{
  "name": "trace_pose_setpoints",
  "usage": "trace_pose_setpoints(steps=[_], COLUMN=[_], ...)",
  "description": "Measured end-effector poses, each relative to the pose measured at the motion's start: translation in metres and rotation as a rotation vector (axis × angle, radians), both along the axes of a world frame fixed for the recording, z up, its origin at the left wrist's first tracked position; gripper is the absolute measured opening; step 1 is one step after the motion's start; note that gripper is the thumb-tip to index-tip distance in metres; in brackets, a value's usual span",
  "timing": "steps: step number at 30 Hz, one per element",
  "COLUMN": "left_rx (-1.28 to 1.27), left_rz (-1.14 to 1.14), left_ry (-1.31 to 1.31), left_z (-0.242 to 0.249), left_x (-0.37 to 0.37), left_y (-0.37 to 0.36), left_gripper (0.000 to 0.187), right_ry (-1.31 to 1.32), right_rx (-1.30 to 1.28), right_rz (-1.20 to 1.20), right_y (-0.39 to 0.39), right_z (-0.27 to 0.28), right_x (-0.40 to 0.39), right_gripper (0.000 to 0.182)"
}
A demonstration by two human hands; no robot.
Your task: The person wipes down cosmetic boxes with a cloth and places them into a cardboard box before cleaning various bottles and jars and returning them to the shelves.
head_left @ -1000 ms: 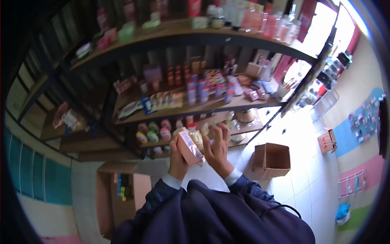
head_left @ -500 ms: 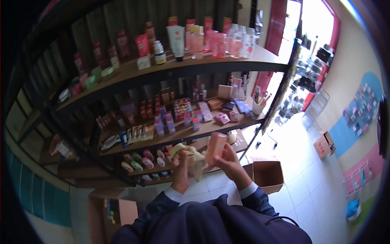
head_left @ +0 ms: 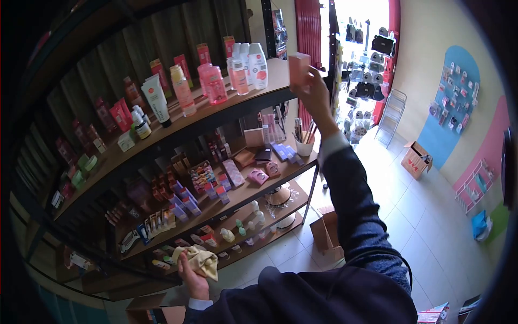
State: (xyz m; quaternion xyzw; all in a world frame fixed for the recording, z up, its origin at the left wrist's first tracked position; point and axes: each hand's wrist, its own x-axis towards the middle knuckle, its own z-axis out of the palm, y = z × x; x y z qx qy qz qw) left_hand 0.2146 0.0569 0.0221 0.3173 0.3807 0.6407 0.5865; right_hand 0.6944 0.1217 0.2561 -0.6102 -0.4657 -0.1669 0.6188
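Observation:
My right hand [head_left: 311,93] is raised at the right end of the top shelf [head_left: 278,73], fingers closed round a peach-pink box [head_left: 299,69]. The box is upright and overlaps the shelf's end in this view. To its left stand white bottles [head_left: 258,66] with pink labels and a pink bottle [head_left: 216,85]. Low down, in front of the bottom shelves, my left hand [head_left: 192,275] grips a bunched pale yellow cloth [head_left: 200,262].
The middle shelf carries purple boxes [head_left: 189,202], compacts [head_left: 258,176] and a white cup of brushes [head_left: 305,147]. Cardboard boxes [head_left: 326,232] stand on the tiled floor. A folding step stool [head_left: 392,116] leans by the wall near the bright doorway.
My right hand has lifted the peach-pink box from in front of me up to the top shelf's right end. My left hand, with the cloth, has moved lower and left as the view turned.

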Motion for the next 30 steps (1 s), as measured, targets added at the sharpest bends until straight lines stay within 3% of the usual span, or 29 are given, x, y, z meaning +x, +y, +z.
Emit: trace_pose_setpoints(steps=[2,7,14,17,24,26,27,28,30], left_rx=[-0.005,0.011,-0.018,-0.019,0.015,0.002,0.007,0.007,0.031], left_rz=[0.039,0.163,0.24,0.303,0.351,0.381,0.376,0.382,0.419], left_ry=[-0.008,-0.099,-0.144,-0.149,-0.157,-0.149,-0.102,-0.053,0.098], left_z=[0.0,0.003,0.009,0.001,-0.005,-0.014,-0.014,-0.012,-0.022], left_x=[0.006,0.035,0.072,0.075,0.073,0.064,0.064,0.064,0.061], left_y=[-0.004,-0.031,-0.066,-0.071,-0.084,-0.084,-0.086,-0.087,-0.088], left_gripper=[0.039,0.038,0.038,0.038,0.037,0.03,0.028,0.027,0.025], right_ry=[-0.047,-0.049,-0.087,-0.1,-0.076,-0.225,-0.32,-0.404,-0.322], right_rx=[-0.104,-0.249,-0.246,-0.201,-0.219,-0.153,0.002,0.162,0.308], right_rz=[-0.22,-0.245,-0.14,-0.006,0.119,-0.167,-0.172,-0.161,0.135], right_y=[0.024,0.067,0.073,0.076,0.074,0.072,0.065,0.054,0.015], right_z=[0.018,0.023,0.013,0.008,0.01,0.005,0.004,0.001,-0.015], right_x=[0.004,0.018,0.037,0.05,0.056,0.05,0.043,0.026,-0.034], right_gripper=[0.069,0.072,0.067,0.05,0.051,0.05,0.048,0.046,0.038])
